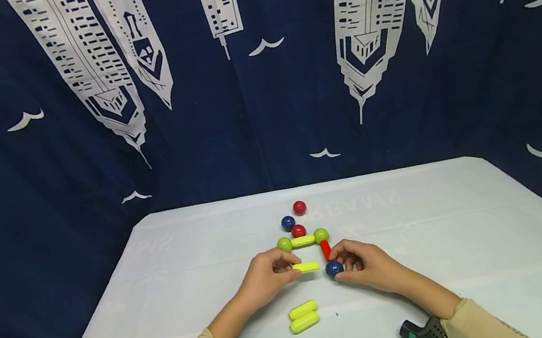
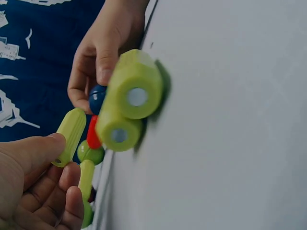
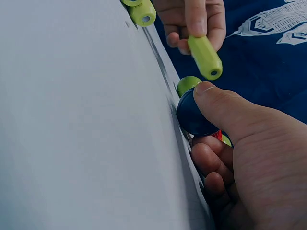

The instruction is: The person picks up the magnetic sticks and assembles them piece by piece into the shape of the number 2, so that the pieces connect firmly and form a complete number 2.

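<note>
My left hand (image 1: 267, 274) pinches a yellow-green magnetic rod (image 1: 309, 266) between thumb and fingers, its free end pointing right. A short gap separates that end from a blue ball (image 1: 334, 269), which my right hand (image 1: 371, 264) holds by thumb and fingertips. From the blue ball a red rod (image 1: 326, 250) runs back to a green ball (image 1: 320, 235). A second yellow-green rod (image 1: 303, 240) joins this ball to another green ball (image 1: 284, 244) on the left. In the right wrist view the held rod (image 3: 205, 57) shows a dark round spot in its end face.
Two yellow-green rods (image 1: 305, 321) lie side by side near the front, with metal discs in their ends. Behind the joined pieces are a red ball (image 1: 298, 231), a loose blue ball (image 1: 288, 223) and a farther red ball (image 1: 299, 207). A dark blue printed cloth (image 1: 248, 155) hangs behind the white table (image 1: 183, 252).
</note>
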`<state>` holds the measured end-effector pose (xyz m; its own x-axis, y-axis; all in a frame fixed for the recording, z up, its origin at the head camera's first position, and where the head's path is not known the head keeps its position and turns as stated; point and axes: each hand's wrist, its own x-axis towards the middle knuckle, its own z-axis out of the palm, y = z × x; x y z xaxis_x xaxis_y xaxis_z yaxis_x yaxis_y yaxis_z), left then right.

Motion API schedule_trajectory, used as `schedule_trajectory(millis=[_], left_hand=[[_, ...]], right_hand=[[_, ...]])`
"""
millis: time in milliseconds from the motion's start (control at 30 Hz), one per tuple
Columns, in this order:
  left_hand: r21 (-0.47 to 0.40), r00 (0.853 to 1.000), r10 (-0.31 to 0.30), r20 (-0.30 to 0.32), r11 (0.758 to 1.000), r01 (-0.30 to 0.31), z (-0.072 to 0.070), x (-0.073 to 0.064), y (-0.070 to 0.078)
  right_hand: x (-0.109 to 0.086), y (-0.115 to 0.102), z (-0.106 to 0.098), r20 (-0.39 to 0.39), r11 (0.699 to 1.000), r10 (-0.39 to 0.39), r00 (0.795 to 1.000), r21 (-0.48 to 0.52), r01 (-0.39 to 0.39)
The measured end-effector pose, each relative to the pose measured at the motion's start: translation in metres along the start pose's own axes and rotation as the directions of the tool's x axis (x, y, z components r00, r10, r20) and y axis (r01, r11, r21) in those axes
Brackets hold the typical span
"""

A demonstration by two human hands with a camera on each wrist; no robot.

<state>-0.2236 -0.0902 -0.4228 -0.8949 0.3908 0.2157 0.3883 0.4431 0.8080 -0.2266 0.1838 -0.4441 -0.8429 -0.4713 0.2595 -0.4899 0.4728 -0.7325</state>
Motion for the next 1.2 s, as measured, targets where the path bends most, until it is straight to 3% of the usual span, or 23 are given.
schedule_trajectory(millis=[367, 833, 1200], left_hand=[[-0.061, 0.998, -0.064, -0.02, 0.996, 0.063, 0.014, 0.001, -0.011], [-0.041, 0.997, -0.063, -0.036, 0.997, 0.062, 0.021, -0.003, -0.011], [-0.001, 1.0, -0.024, -0.018, 1.0, 0.024, 0.022, -0.003, -0.013]], right_hand=[[0.001, 0.0, 0.0, 0.012, 1.0, 0.013, 1.0, -0.017, -0.013], [0.001, 0.0, 0.001, 0.014, 1.0, 0.009, 1.0, -0.006, -0.009], [0.0, 0.0, 0.001, 0.002, 1.0, 0.004, 1.0, -0.021, -0.004]])
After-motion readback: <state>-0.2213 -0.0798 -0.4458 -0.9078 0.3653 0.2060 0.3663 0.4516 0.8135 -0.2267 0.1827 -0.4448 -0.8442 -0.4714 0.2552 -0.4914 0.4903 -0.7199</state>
